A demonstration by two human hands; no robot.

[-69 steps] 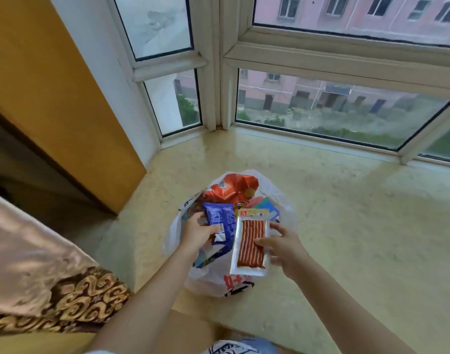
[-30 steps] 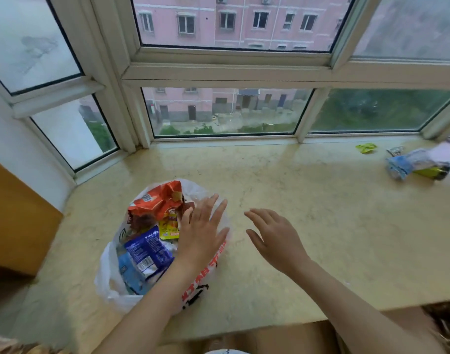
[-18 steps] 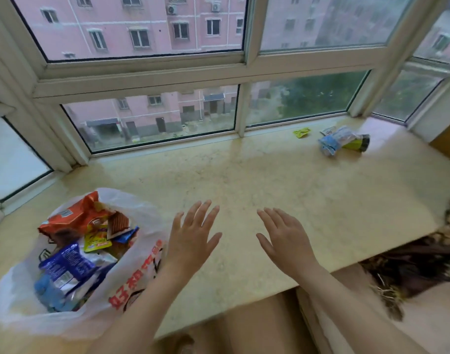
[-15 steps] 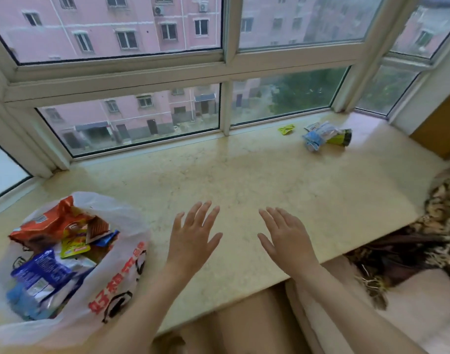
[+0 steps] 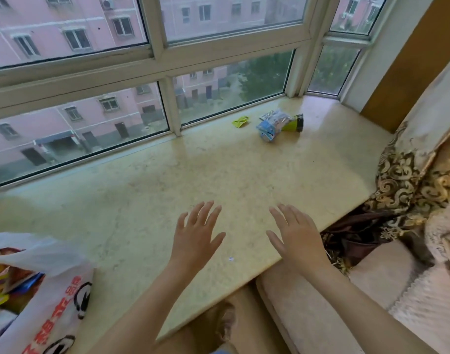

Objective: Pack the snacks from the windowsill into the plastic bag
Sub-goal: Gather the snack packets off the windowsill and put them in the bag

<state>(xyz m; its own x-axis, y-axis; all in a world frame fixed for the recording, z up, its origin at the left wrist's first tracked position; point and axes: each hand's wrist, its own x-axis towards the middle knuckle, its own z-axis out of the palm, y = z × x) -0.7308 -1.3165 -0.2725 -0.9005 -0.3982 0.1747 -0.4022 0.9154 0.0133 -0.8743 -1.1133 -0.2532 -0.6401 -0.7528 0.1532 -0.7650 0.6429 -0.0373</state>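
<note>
Head view: left hand [image 5: 193, 238] and right hand [image 5: 296, 237] hover flat, fingers spread, grasping nothing. Plastic bag [image 5: 52, 297] at lower left is cut off by the frame. Far on the windowsill [image 5: 193, 180], a snack pile [image 5: 278, 123] lies lengthwise left-right beside one small yellow packet [image 5: 240, 121]; the pile's count is unclear.

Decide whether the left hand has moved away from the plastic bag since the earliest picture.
Yes. The left hand, then at the plastic bag, now hovers open over bare windowsill to the bag's right.
</note>
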